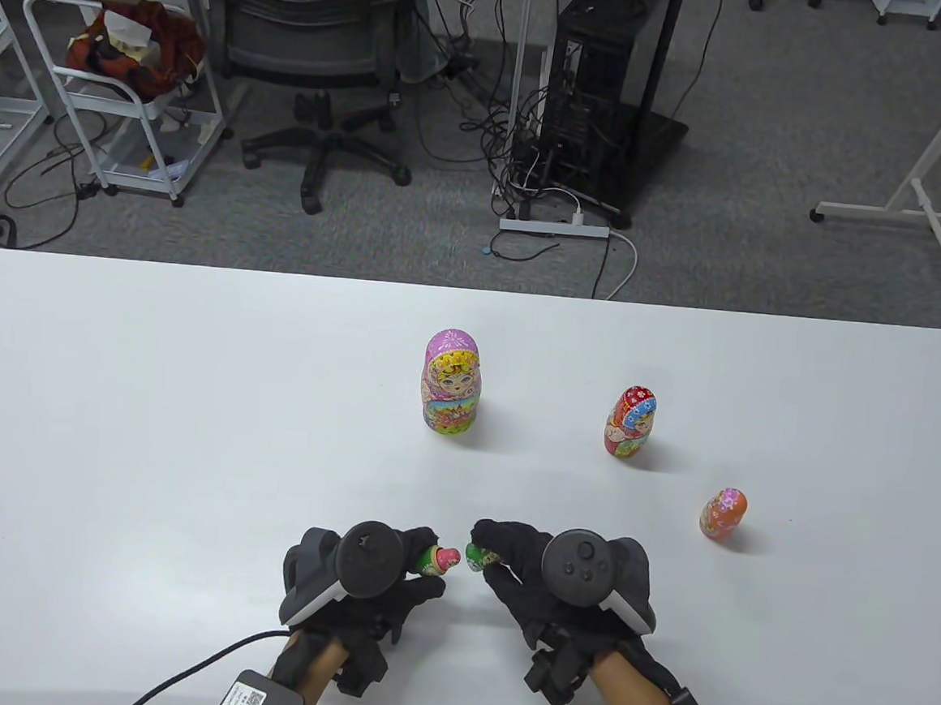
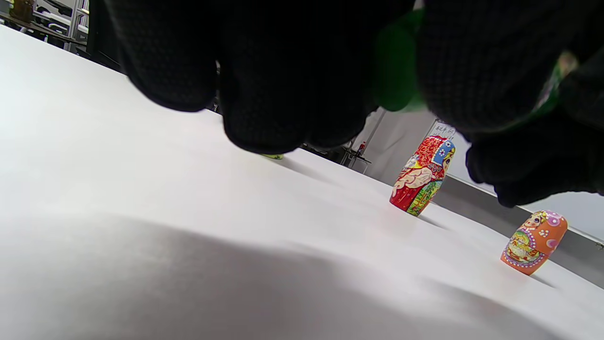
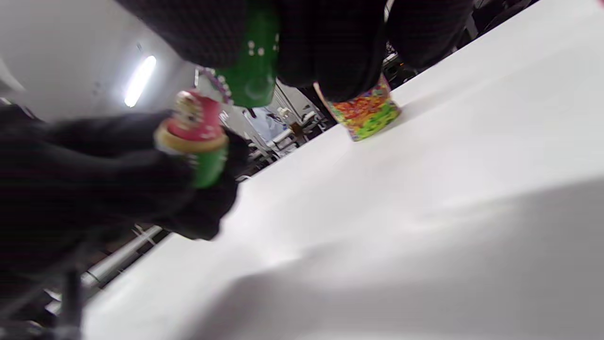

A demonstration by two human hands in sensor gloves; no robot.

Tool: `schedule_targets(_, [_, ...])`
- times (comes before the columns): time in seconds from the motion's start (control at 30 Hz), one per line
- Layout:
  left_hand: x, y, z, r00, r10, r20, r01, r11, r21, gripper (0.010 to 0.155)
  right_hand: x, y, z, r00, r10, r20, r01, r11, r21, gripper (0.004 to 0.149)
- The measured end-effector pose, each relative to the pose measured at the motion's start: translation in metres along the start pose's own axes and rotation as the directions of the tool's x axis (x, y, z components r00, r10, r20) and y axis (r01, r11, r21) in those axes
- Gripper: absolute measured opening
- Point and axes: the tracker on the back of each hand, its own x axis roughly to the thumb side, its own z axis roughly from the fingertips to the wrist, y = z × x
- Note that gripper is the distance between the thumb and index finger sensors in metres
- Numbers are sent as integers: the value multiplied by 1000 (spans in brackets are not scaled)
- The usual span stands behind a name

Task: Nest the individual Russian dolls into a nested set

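Note:
My left hand (image 1: 427,567) grips the green bottom half of a small doll with a tiny pink doll (image 1: 446,560) sitting in it, head pointing right. My right hand (image 1: 488,557) pinches the matching green top half (image 1: 474,555) a small gap to the right of it, both just above the table. The right wrist view shows the green top (image 3: 250,71) in my fingers and the pink doll in its green base (image 3: 196,137) to the left. A large pink-headed doll (image 1: 451,382), a red doll (image 1: 630,422) and an orange doll (image 1: 723,513) stand closed on the table.
The white table (image 1: 147,425) stretches wide around the hands. The red doll (image 2: 422,174) and the orange doll (image 2: 533,243) show to the right in the left wrist view. A cable and a labelled box (image 1: 256,702) lie at the front edge by my left wrist.

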Motion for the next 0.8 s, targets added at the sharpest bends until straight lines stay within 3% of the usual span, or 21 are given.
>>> schedule_targets(0.8, [12,1,2,997,-12,71,12,1000,8,68,20,8,3,991,107,75,-107,994,-9,52])
